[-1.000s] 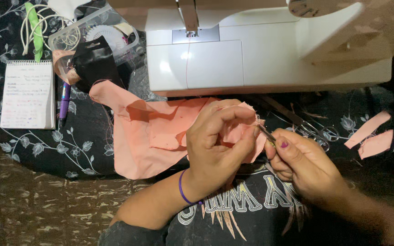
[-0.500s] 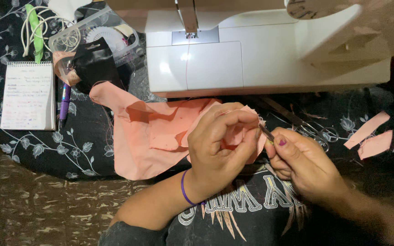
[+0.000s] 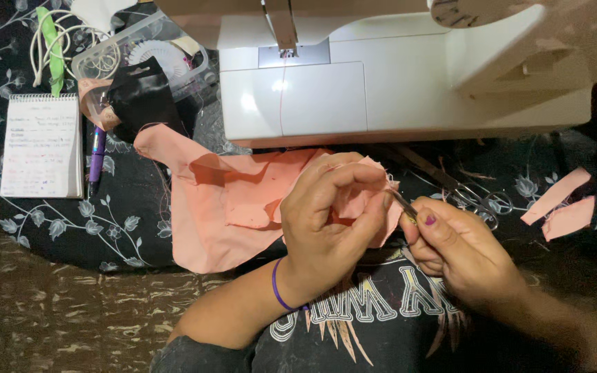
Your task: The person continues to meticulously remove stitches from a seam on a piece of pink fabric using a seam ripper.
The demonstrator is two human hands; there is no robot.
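Left hand (image 3: pixel 329 221) pinching peach fabric (image 3: pixel 226 204), right hand (image 3: pixel 461 252) gripping thin metal tool (image 3: pixel 403 205)

1. both forearms are bare; no sleeve shows on either arm.
2. the left hand (image 3: pixel 329 221) has a thin purple band (image 3: pixel 277 287) around its wrist, worn as 1 narrow loop.
3. the right hand (image 3: pixel 461 252) has purple polish on the 1 thumbnail (image 3: pixel 430 220) that shows; its other nails are out of view.
4. no rings or watch show on either hand.
5. the torso wears a black t-shirt (image 3: pixel 381 331) with large white block lettering in an arc across the chest.
6. under the lettering sits a tan and pale print with long pointed streaks fanning downward.
7. the shirt fabric looks soft and slightly creased.
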